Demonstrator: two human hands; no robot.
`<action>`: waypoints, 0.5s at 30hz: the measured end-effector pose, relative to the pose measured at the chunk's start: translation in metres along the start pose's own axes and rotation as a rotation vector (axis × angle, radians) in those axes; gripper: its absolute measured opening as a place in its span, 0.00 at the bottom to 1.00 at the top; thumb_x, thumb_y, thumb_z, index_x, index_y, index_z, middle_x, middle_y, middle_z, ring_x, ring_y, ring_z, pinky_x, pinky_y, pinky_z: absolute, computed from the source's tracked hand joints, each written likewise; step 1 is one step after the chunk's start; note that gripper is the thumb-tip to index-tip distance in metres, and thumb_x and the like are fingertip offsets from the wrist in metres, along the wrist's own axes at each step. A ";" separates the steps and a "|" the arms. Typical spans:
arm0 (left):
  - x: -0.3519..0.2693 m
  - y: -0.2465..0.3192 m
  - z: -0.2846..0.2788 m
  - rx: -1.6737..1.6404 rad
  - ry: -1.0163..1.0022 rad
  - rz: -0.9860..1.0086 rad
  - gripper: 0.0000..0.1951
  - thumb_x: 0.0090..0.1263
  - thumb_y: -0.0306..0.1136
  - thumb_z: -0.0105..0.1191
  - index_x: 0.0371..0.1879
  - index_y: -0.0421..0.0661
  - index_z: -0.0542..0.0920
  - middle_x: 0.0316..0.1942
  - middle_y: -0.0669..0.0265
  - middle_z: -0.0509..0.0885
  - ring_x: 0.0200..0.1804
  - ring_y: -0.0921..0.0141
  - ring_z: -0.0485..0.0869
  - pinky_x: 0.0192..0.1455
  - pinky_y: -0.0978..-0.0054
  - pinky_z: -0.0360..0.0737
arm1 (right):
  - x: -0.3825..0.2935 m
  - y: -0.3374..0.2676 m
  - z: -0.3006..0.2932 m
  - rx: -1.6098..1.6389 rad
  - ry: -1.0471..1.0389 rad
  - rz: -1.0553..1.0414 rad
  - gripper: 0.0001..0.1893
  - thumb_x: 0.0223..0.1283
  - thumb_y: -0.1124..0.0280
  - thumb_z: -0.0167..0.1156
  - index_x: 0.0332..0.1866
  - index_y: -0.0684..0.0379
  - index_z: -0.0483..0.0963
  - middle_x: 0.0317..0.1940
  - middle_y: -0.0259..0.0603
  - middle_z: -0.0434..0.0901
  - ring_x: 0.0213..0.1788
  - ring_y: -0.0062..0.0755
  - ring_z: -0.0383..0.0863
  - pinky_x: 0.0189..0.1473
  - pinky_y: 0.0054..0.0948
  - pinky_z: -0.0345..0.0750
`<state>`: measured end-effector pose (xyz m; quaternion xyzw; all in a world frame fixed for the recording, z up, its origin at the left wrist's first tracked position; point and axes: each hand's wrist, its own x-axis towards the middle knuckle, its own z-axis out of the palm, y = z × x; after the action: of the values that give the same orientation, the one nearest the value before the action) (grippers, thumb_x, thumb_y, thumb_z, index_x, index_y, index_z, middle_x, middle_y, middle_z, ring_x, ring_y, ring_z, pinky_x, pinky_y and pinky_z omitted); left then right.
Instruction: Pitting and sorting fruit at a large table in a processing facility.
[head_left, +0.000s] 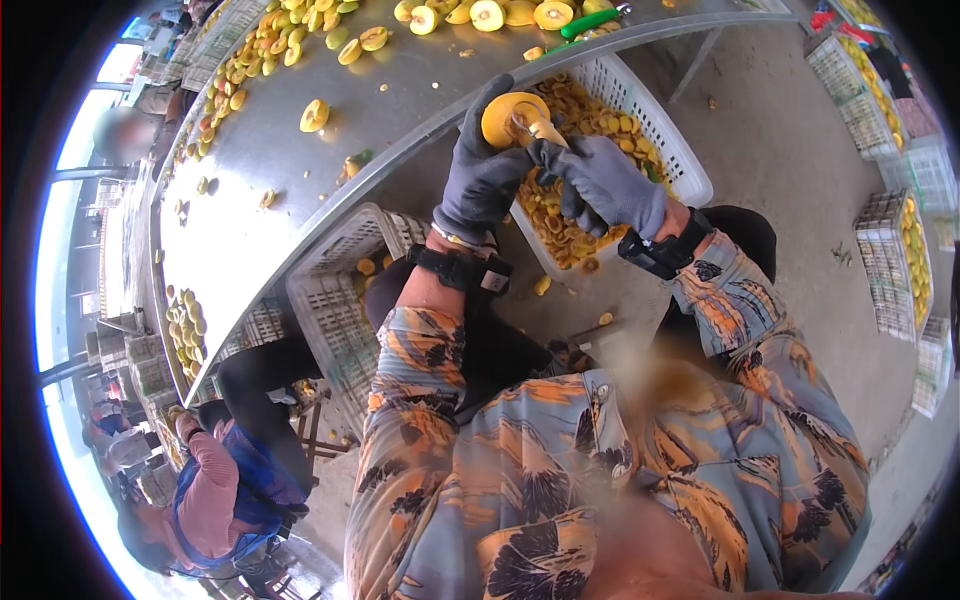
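Note:
My left hand (484, 161), in a grey glove, holds a halved yellow fruit (504, 118) with its cut side turned towards my right hand. My right hand (607, 180), gloved too, grips the pale handle (547, 133) of a small tool whose metal end meets the fruit's middle. Beneath both hands stands a white plastic crate (694, 176) holding many fruit scraps (555, 217). Above them, a green-handled tool (590, 23) lies by the edge of the metal table (405, 97), beside a row of halved fruit (487, 15).
More halved fruit (289, 30) lies along the table's far side. A second crate (337, 292) stands under the table at left. A co-worker in a pink sleeve (214, 465) sits at lower left. Stacked crates of yellow fruit (892, 262) stand at right.

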<state>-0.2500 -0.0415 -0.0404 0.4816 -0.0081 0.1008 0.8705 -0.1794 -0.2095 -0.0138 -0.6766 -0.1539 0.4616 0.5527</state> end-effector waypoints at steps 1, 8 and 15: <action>-0.001 0.001 0.000 0.003 0.001 -0.028 0.41 0.52 0.11 0.53 0.71 0.44 0.62 0.59 0.59 0.75 0.58 0.64 0.78 0.61 0.70 0.77 | 0.001 0.004 0.000 0.011 -0.007 -0.003 0.21 0.68 0.51 0.55 0.42 0.63 0.75 0.17 0.39 0.75 0.10 0.24 0.71 0.10 0.24 0.67; -0.001 -0.006 0.003 -0.082 0.052 -0.087 0.37 0.54 0.13 0.53 0.68 0.45 0.66 0.56 0.62 0.77 0.54 0.67 0.79 0.55 0.73 0.79 | 0.003 0.009 0.006 -0.091 0.075 -0.031 0.18 0.70 0.54 0.53 0.41 0.63 0.74 0.15 0.38 0.75 0.10 0.25 0.72 0.11 0.24 0.68; 0.004 -0.017 0.008 -0.051 0.060 -0.013 0.31 0.64 0.20 0.56 0.68 0.44 0.66 0.54 0.58 0.79 0.53 0.62 0.82 0.59 0.66 0.79 | 0.000 0.009 0.010 -0.096 0.058 -0.108 0.21 0.69 0.52 0.55 0.42 0.65 0.73 0.19 0.39 0.77 0.16 0.26 0.78 0.15 0.25 0.73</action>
<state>-0.2426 -0.0565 -0.0499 0.4562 0.0186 0.1095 0.8829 -0.1901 -0.2060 -0.0212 -0.7062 -0.1961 0.4035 0.5477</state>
